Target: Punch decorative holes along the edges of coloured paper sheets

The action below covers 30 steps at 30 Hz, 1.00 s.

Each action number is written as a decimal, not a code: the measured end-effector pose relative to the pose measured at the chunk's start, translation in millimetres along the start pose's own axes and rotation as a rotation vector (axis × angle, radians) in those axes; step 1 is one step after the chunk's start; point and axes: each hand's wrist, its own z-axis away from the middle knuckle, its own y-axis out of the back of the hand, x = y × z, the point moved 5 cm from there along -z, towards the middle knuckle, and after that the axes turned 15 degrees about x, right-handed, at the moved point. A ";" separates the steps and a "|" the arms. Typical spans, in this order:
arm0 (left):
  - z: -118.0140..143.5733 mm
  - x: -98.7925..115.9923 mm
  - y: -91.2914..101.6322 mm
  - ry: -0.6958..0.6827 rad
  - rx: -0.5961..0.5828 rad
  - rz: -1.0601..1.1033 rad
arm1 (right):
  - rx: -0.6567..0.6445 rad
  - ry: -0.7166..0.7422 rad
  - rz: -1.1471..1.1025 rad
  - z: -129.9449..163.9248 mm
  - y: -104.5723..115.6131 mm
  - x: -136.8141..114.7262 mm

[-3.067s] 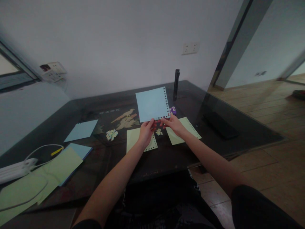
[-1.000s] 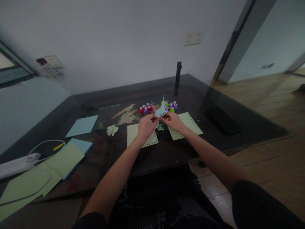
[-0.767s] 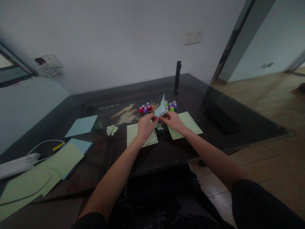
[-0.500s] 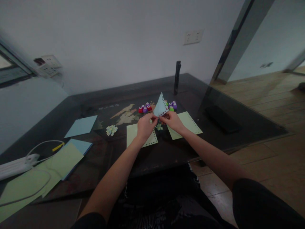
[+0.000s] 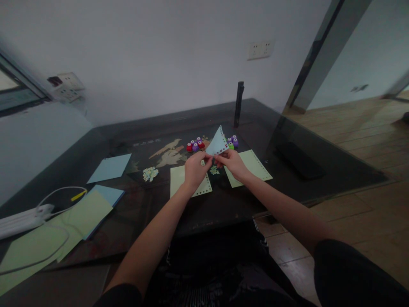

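Note:
Both hands pinch a light blue sheet of paper (image 5: pixel 217 143) held up above the table, its right and lower edges lined with small punched holes. My left hand (image 5: pixel 195 169) grips it at the lower left, fingers closed. My right hand (image 5: pixel 234 163) is closed on its lower right edge. Under my left hand lies a pale green sheet (image 5: pixel 177 175) with holes along its edges; another pale green sheet (image 5: pixel 254 166) is beneath my right wrist. Between them sits a little heap of green paper bits (image 5: pixel 214 170). Red and purple craft punches (image 5: pixel 195 146) stand behind the hands.
More purple and green punches (image 5: pixel 234 140) stand at the right. A pile of paper bits (image 5: pixel 150 174), a blue sheet (image 5: pixel 109 168), stacked green sheets (image 5: pixel 92 209) and a white power strip (image 5: pixel 22 221) lie leftward. A black upright object (image 5: pixel 238 104) stands at the back, a dark flat object (image 5: pixel 298 160) at right.
The blue sheet has tilted slightly to the right in my fingers. Both hands keep their grip, and the whole view has shifted a little.

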 end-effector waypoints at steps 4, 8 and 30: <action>-0.4 -0.1 0.3 0.018 0.010 0.006 | 0.001 -0.040 -0.025 0.6 -0.5 2.0; -0.3 0.1 1.2 0.032 0.030 0.021 | -0.015 -0.072 -0.048 0.0 -1.2 4.8; 6.1 -21.8 -22.4 0.226 -0.286 0.077 | 0.229 -0.013 -0.283 -18.8 29.1 -10.8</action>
